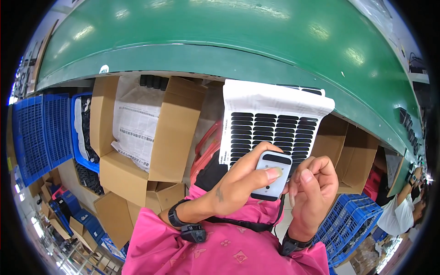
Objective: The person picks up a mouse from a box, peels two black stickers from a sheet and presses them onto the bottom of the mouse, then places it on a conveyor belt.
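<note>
Left hand [236,189] grips, thumb uppermost — right hand [315,189] just beside it, fingers curled, perhaps pinching.

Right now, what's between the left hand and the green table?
In the head view, a white sheet bearing black strips shows between left hand and green table.

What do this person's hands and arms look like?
The left hand and right hand are gloveless, each wrist wearing a black strap with a small black device. Pink sleeves show further up; a greyish mark shows near the left thumb's base.
</note>
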Motion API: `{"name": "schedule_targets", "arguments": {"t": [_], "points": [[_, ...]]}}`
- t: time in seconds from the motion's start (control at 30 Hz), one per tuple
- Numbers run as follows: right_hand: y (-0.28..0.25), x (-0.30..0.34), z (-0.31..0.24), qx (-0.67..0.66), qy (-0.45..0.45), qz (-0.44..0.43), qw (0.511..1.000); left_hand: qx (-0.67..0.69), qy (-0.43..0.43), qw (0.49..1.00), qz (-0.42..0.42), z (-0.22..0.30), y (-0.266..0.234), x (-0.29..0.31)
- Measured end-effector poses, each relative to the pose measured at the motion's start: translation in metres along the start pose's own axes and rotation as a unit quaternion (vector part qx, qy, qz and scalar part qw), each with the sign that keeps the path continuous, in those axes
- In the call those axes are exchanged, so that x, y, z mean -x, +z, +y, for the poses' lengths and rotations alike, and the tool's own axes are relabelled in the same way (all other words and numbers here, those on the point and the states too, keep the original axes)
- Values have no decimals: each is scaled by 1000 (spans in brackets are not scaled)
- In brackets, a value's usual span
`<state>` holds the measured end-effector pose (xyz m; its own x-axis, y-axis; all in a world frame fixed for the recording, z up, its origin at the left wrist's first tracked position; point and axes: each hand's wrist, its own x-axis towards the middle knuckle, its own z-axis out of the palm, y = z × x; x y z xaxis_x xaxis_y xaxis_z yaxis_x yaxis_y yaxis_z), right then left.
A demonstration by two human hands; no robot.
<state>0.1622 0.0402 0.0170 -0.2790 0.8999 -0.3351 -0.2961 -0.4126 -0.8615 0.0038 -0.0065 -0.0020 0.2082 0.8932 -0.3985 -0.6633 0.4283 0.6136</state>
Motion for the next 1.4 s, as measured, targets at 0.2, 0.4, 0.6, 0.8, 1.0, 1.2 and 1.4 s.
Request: {"name": "schedule_targets", "arguments": {"t": [0.2, 0.4, 0.6, 0.8, 1.0, 1.2, 1.4], "points": [[9, -1, -3, 87, -10, -10, 996, 35, -6, 999, -13, -3, -1, -2], [19, -7, -6, 117, -13, -20, 993, 82, 41, 995, -49, -10, -12, -5], [37, -15, 0, 140, 7, -33, 989, 180, 46, 982, -20, -2, -21, 0], [41, -15, -4, 227, 48, -95, 968, -16, 126, 992, -2, -3, -44, -8], [121, -62, -44, 526, 28, -286, 801, -11, 252, 949, 191, -14, -125, 27], [227, -139, -2, 637, -367, -439, 516, 74, 288, 890, 346, 18, -236, 52], [304, -188, 79, 643, -471, -485, 361, 85, 219, 873, 427, 28, -353, 37]]}}
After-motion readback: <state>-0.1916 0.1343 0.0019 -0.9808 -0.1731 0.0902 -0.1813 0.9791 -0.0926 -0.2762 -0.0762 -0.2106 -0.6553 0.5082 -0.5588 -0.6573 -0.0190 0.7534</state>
